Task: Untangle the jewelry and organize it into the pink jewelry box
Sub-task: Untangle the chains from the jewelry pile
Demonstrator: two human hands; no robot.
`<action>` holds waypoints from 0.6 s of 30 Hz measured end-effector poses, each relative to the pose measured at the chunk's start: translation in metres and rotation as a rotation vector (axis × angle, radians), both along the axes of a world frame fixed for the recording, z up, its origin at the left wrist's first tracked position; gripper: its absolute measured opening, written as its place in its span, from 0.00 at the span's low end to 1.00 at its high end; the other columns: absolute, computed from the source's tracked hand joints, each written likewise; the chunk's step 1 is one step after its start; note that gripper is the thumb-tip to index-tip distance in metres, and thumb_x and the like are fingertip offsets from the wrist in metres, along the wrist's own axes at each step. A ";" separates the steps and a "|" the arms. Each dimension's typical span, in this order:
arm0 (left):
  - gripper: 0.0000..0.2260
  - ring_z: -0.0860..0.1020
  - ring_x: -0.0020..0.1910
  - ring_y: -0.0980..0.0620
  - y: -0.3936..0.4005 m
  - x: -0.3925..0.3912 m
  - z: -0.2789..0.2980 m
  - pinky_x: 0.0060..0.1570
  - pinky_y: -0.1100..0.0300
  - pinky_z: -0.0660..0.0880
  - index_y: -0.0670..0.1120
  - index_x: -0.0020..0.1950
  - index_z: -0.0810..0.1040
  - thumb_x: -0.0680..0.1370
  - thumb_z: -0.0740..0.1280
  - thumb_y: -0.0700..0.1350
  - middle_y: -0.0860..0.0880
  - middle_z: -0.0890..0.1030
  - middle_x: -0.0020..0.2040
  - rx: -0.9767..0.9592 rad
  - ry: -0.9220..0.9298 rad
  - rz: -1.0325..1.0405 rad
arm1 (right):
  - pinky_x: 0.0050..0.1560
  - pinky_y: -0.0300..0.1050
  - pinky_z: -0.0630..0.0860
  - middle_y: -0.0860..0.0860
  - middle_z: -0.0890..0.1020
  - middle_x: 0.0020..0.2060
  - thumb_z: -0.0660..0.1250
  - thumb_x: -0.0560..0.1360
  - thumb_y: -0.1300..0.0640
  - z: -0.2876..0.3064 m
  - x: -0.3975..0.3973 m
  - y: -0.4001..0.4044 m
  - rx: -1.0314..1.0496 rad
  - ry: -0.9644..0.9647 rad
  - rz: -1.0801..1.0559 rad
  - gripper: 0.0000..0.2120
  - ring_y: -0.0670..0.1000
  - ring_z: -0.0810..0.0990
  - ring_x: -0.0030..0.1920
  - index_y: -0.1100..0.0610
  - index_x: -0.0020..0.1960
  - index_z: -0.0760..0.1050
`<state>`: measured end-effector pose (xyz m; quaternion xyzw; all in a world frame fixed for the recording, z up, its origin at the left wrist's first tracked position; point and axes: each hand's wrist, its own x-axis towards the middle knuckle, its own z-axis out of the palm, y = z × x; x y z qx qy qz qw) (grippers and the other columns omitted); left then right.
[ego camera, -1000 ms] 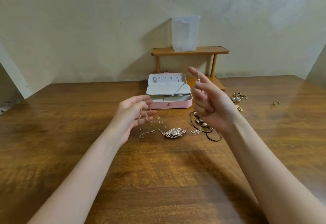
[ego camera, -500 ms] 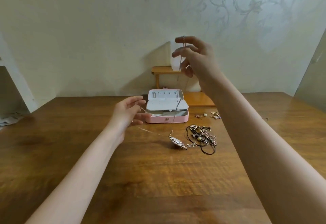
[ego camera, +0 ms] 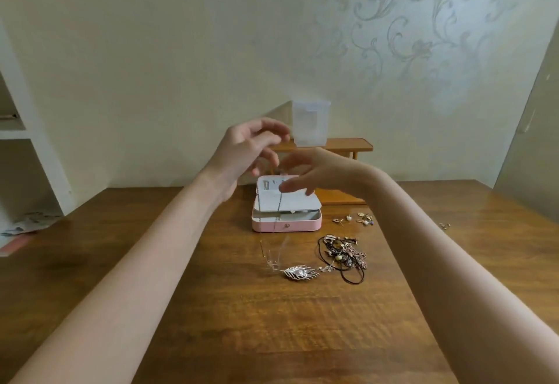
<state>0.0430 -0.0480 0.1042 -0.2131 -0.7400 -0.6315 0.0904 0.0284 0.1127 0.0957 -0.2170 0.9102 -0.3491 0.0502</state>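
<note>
**Hands meet above the open box, chain strung between them**

Since half a second ago the right hand (ego camera: 314, 176) has dropped from head height to just over the pink jewelry box (ego camera: 286, 226), and the left hand (ego camera: 248, 147) has risen off the table to join it. Both blurred. Left fingers loosely curled, tips near each other; whether they pinch the chain (ego camera: 281, 202) cannot be told. Right fingers extended leftward, thumb below; grip unclear too.

Thin chain hangs from between the hands, down past the box's raised white lid, to the feather pendant (ego camera: 301, 272) lying flat on the wooden table (ego camera: 211, 323). Tangled pile of jewelry (ego camera: 343, 255) sits just right of the pendant. Loose earrings (ego camera: 357, 218) right of the box. Clear container (ego camera: 311, 123) stands on a small wooden shelf (ego camera: 357, 143) behind.
</note>
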 end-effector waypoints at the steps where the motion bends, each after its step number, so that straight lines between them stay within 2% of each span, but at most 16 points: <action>1: 0.07 0.74 0.27 0.58 0.003 0.001 0.008 0.22 0.69 0.62 0.47 0.47 0.79 0.78 0.62 0.38 0.51 0.81 0.42 -0.020 0.018 -0.024 | 0.44 0.40 0.78 0.52 0.78 0.54 0.68 0.75 0.61 0.005 0.002 -0.003 -0.118 -0.033 0.050 0.17 0.51 0.79 0.50 0.60 0.63 0.71; 2: 0.07 0.73 0.26 0.58 0.004 0.002 0.015 0.22 0.68 0.61 0.46 0.47 0.79 0.78 0.62 0.38 0.51 0.80 0.41 -0.015 0.027 -0.046 | 0.40 0.38 0.78 0.54 0.79 0.49 0.67 0.75 0.64 0.011 0.005 -0.007 -0.226 -0.028 0.063 0.14 0.51 0.79 0.45 0.61 0.60 0.71; 4: 0.07 0.70 0.25 0.58 0.003 0.002 0.027 0.22 0.68 0.60 0.45 0.47 0.79 0.78 0.62 0.37 0.51 0.78 0.37 0.048 0.042 -0.059 | 0.32 0.36 0.74 0.55 0.79 0.37 0.64 0.76 0.66 0.027 0.010 -0.013 -0.334 0.078 -0.037 0.03 0.49 0.77 0.33 0.62 0.49 0.75; 6: 0.05 0.67 0.24 0.59 -0.002 -0.001 0.033 0.22 0.68 0.59 0.46 0.50 0.78 0.77 0.63 0.39 0.52 0.74 0.36 0.096 0.052 -0.027 | 0.24 0.34 0.68 0.53 0.76 0.29 0.64 0.77 0.65 0.044 0.010 -0.016 -0.450 0.196 -0.167 0.05 0.45 0.72 0.24 0.61 0.43 0.75; 8: 0.07 0.66 0.25 0.60 -0.009 -0.002 0.031 0.24 0.68 0.62 0.48 0.55 0.77 0.77 0.66 0.43 0.53 0.72 0.36 0.035 0.021 0.004 | 0.22 0.34 0.64 0.52 0.74 0.27 0.64 0.77 0.64 0.061 0.013 -0.019 -0.633 0.177 -0.221 0.04 0.45 0.68 0.23 0.62 0.45 0.76; 11: 0.17 0.64 0.26 0.60 -0.010 0.001 0.019 0.25 0.69 0.62 0.49 0.60 0.76 0.74 0.67 0.53 0.57 0.73 0.32 -0.209 -0.065 -0.087 | 0.22 0.35 0.62 0.51 0.73 0.26 0.66 0.76 0.61 0.083 0.018 -0.030 -0.749 0.197 -0.253 0.05 0.46 0.67 0.22 0.62 0.43 0.76; 14: 0.10 0.63 0.24 0.59 -0.001 0.006 0.005 0.24 0.71 0.61 0.48 0.54 0.81 0.77 0.65 0.50 0.57 0.74 0.27 -0.372 -0.129 -0.192 | 0.23 0.37 0.66 0.51 0.73 0.25 0.68 0.75 0.58 0.103 0.022 -0.042 -0.818 0.275 -0.283 0.09 0.46 0.69 0.21 0.62 0.38 0.76; 16: 0.09 0.64 0.28 0.58 0.002 0.007 -0.005 0.25 0.70 0.63 0.47 0.44 0.83 0.77 0.65 0.48 0.51 0.80 0.38 -0.389 -0.209 -0.212 | 0.26 0.40 0.74 0.52 0.75 0.27 0.67 0.75 0.59 0.115 0.024 -0.046 -0.844 0.388 -0.356 0.10 0.47 0.72 0.24 0.63 0.38 0.76; 18: 0.10 0.68 0.34 0.56 -0.002 0.007 -0.011 0.31 0.69 0.68 0.45 0.39 0.81 0.78 0.64 0.47 0.49 0.79 0.46 -0.359 -0.264 -0.219 | 0.37 0.49 0.80 0.55 0.76 0.29 0.66 0.74 0.62 0.125 0.024 -0.044 -0.838 0.543 -0.454 0.08 0.49 0.76 0.27 0.62 0.37 0.75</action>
